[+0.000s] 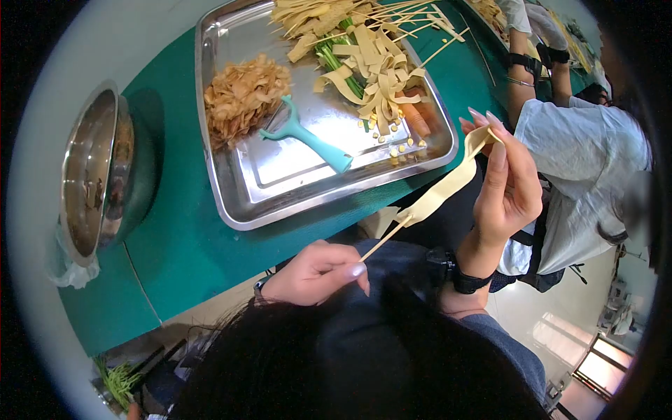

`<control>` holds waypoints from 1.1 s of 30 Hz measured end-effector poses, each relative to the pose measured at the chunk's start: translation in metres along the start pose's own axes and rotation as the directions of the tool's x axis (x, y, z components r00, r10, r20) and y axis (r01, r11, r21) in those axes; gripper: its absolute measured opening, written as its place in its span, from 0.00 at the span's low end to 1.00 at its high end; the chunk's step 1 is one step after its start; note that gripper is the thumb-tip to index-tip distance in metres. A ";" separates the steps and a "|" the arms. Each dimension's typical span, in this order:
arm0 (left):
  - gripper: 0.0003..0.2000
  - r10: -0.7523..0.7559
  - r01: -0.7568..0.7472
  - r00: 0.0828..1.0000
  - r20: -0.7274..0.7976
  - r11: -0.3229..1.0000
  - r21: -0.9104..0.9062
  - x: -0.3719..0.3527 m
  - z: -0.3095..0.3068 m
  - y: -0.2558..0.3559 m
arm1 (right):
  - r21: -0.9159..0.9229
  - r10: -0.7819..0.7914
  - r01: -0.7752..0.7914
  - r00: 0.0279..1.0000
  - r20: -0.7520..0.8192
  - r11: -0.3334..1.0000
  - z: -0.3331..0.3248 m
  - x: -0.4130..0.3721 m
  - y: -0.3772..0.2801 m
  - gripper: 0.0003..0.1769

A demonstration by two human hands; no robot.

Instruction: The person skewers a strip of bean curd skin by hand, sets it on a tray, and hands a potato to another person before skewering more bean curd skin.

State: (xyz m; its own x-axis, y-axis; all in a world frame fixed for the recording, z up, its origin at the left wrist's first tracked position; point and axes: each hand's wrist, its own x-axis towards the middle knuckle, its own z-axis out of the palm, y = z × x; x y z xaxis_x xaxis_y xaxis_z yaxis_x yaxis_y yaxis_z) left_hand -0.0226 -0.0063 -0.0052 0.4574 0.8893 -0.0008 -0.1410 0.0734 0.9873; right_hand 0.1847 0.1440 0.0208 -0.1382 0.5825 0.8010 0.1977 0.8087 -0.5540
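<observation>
My left hand (318, 273) pinches the lower end of a thin bamboo skewer (383, 241). A pale yellow strip, which looks like tofu skin (444, 192), is pierced on the skewer's tip and stretches up to the right. My right hand (511, 182) holds the strip's far end between thumb and fingers. Both hands are in front of the table's edge, just off the metal tray (280, 216). In that tray lie a teal peeler (308, 136), a heap of brown flakes (245, 98) and a tangle of similar strips (381, 70).
Beside the strips are green stalks (336, 61), a carrot (414, 119) and scattered corn kernels (393, 150). More skewers (413, 17) stick out over the tray's far rim. A metal bowl (91, 175) stands left on the green table (175, 259). Another person (581, 140) works at right.
</observation>
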 end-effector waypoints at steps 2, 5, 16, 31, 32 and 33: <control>0.14 0.018 -0.018 1.000 -0.014 1.000 -0.009 -0.001 0.001 -0.004 | 0.022 0.007 -0.006 0.998 -0.056 1.000 0.004 0.001 -0.001 0.08; 0.14 0.051 -0.051 0.998 -0.037 0.999 -0.018 -0.002 0.003 -0.010 | -0.011 0.012 -0.012 0.997 0.082 1.000 -0.001 -0.003 0.001 0.16; 0.14 0.019 -0.014 0.995 -0.096 0.999 0.047 -0.001 0.004 -0.004 | 0.675 0.554 -0.693 0.676 0.486 0.253 0.023 -0.013 -0.028 0.28; 0.14 0.000 0.019 0.989 -0.151 0.993 0.120 0.001 0.007 -0.008 | 0.544 0.658 -0.775 0.596 0.459 0.322 0.023 -0.012 -0.034 0.14; 0.14 -0.006 0.023 0.987 -0.159 0.994 0.103 0.001 0.007 -0.006 | 0.530 0.653 -0.779 0.598 0.465 0.337 0.023 -0.012 -0.034 0.14; 0.14 -0.012 0.027 0.986 -0.167 0.996 0.086 0.001 0.008 -0.004 | 0.524 0.651 -0.785 0.592 0.475 0.332 0.023 -0.012 -0.034 0.13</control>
State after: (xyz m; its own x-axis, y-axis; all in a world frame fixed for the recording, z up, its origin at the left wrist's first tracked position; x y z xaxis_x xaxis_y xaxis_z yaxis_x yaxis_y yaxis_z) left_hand -0.0145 -0.0088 -0.0079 0.3064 0.9511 -0.0396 -0.0524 0.0583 0.9969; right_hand 0.1577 0.1117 0.0248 -0.4139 0.9103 0.0059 -0.3342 -0.1459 -0.9311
